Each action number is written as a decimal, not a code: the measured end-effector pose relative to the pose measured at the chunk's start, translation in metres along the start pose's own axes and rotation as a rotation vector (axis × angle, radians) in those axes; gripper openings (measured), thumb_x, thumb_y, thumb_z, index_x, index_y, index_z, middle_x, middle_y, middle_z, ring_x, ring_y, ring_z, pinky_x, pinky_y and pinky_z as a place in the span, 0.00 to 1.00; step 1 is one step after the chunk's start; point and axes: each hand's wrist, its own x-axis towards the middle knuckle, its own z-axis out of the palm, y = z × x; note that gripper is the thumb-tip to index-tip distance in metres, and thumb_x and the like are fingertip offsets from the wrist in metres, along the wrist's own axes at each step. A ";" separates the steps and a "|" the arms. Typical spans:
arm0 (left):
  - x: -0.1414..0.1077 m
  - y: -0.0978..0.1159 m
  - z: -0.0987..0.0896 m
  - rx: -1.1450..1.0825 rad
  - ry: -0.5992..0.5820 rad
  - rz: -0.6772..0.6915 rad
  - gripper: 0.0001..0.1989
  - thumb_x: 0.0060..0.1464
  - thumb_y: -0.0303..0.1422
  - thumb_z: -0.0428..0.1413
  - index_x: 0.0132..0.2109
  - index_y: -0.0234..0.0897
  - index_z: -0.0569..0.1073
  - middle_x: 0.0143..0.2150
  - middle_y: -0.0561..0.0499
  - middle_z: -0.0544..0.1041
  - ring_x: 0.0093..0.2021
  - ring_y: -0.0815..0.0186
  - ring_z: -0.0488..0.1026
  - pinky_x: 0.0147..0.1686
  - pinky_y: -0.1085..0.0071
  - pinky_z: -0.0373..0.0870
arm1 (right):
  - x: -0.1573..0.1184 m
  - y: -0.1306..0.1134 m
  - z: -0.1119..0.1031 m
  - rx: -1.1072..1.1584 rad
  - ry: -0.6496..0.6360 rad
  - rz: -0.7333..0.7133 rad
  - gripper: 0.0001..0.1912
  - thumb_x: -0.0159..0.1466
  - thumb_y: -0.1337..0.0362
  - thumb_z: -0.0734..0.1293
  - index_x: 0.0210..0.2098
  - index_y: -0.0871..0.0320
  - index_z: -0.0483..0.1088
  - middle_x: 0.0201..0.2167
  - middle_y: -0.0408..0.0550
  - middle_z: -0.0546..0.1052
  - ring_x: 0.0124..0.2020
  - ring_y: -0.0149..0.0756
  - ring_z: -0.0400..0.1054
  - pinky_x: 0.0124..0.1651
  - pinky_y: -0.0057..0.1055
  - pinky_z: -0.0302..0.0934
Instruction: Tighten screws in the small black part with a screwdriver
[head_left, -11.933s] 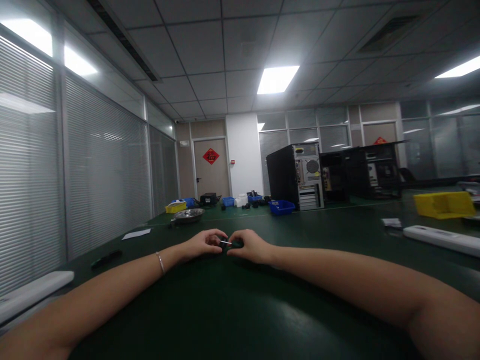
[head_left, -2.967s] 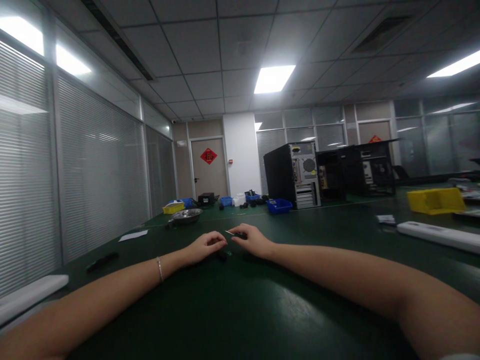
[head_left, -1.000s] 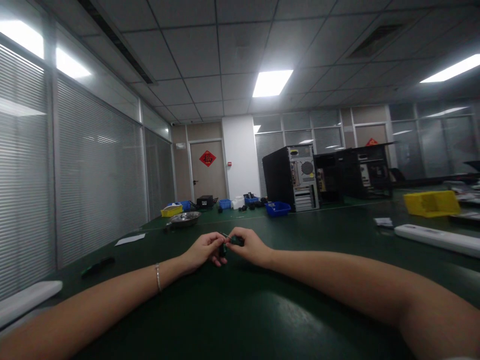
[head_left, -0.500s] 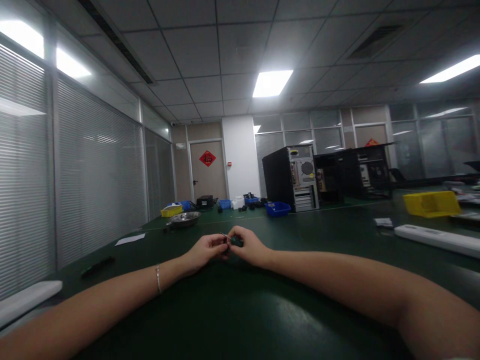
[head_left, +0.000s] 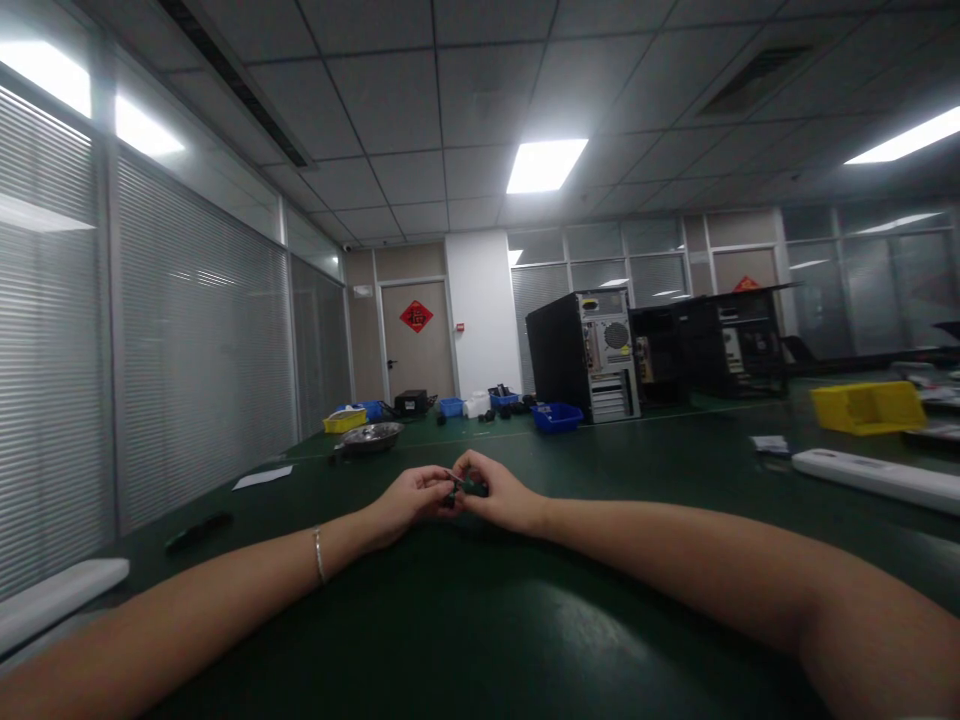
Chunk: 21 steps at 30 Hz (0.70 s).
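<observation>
My left hand (head_left: 411,498) and my right hand (head_left: 501,492) meet just above the green table (head_left: 442,620), fingertips close together. Closed in my right hand is a screwdriver (head_left: 474,488) with a dark green handle; its thin metal shaft points up and left toward the left fingers. My left hand pinches a small dark piece (head_left: 450,497), mostly covered by the fingers, so its kind cannot be made out. The shaft's tip lies at the left fingertips; whether it touches the piece is unclear.
A metal bowl (head_left: 370,437) stands beyond my left hand, with a white paper (head_left: 262,478) and a dark object (head_left: 199,532) nearer. Behind are a blue bin (head_left: 556,418) and computer case (head_left: 574,355). A yellow bin (head_left: 868,408) and white bar (head_left: 877,477) lie right.
The fingers have shifted slightly around the small dark piece, and the screwdriver's handle has turned a little. Both hands stay in nearly the same place; the view has moved very slightly.
</observation>
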 end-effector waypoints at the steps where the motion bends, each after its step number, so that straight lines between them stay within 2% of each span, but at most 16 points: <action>1: 0.000 0.001 0.000 -0.015 0.007 -0.013 0.17 0.47 0.35 0.58 0.43 0.32 0.69 0.40 0.46 0.73 0.38 0.63 0.72 0.43 0.61 0.67 | 0.000 0.000 0.000 -0.016 -0.007 0.000 0.14 0.56 0.66 0.65 0.42 0.58 0.61 0.35 0.44 0.68 0.34 0.32 0.63 0.35 0.27 0.60; 4: -0.001 0.002 0.000 -0.029 0.004 -0.042 0.16 0.46 0.32 0.59 0.43 0.32 0.69 0.41 0.45 0.73 0.39 0.62 0.72 0.44 0.60 0.67 | 0.000 0.003 0.002 -0.121 0.015 0.001 0.17 0.53 0.65 0.67 0.41 0.58 0.62 0.37 0.44 0.67 0.36 0.33 0.62 0.37 0.29 0.59; 8: 0.001 -0.004 -0.003 -0.035 -0.024 -0.012 0.17 0.46 0.31 0.59 0.44 0.32 0.69 0.42 0.44 0.73 0.39 0.62 0.72 0.44 0.60 0.67 | 0.000 0.004 0.002 -0.174 0.043 -0.021 0.17 0.53 0.65 0.68 0.41 0.58 0.62 0.38 0.45 0.67 0.36 0.34 0.62 0.37 0.30 0.59; 10: 0.006 -0.008 -0.010 -0.028 0.007 0.031 0.18 0.47 0.33 0.59 0.46 0.32 0.68 0.43 0.43 0.73 0.39 0.62 0.72 0.43 0.62 0.67 | 0.000 0.003 0.002 -0.160 0.057 -0.035 0.16 0.54 0.65 0.67 0.41 0.58 0.62 0.38 0.46 0.68 0.37 0.35 0.62 0.39 0.31 0.60; 12: 0.013 -0.011 -0.023 -0.004 0.091 0.094 0.18 0.48 0.34 0.58 0.47 0.33 0.69 0.42 0.43 0.74 0.40 0.63 0.72 0.43 0.63 0.67 | 0.000 0.002 0.002 -0.146 0.065 -0.039 0.15 0.56 0.65 0.66 0.42 0.58 0.62 0.38 0.46 0.68 0.38 0.35 0.63 0.40 0.31 0.60; 15: 0.023 -0.012 -0.058 0.094 0.263 0.156 0.19 0.48 0.35 0.58 0.48 0.33 0.69 0.43 0.42 0.74 0.40 0.63 0.72 0.42 0.66 0.67 | 0.000 0.001 0.001 -0.161 0.070 -0.028 0.14 0.56 0.65 0.65 0.42 0.58 0.63 0.38 0.46 0.68 0.37 0.34 0.63 0.41 0.32 0.60; 18: 0.024 -0.013 -0.108 0.249 0.563 0.129 0.18 0.47 0.36 0.58 0.46 0.33 0.72 0.41 0.44 0.76 0.37 0.66 0.72 0.39 0.70 0.67 | 0.000 0.000 -0.001 -0.190 0.053 -0.013 0.13 0.57 0.63 0.65 0.42 0.57 0.64 0.39 0.46 0.68 0.38 0.35 0.63 0.41 0.33 0.60; 21: 0.013 -0.016 -0.158 0.290 0.700 0.094 0.18 0.47 0.38 0.56 0.42 0.29 0.73 0.37 0.43 0.76 0.33 0.67 0.71 0.34 0.70 0.67 | 0.000 -0.002 -0.003 -0.194 0.024 -0.004 0.12 0.58 0.62 0.65 0.41 0.57 0.66 0.40 0.46 0.68 0.39 0.35 0.63 0.41 0.33 0.60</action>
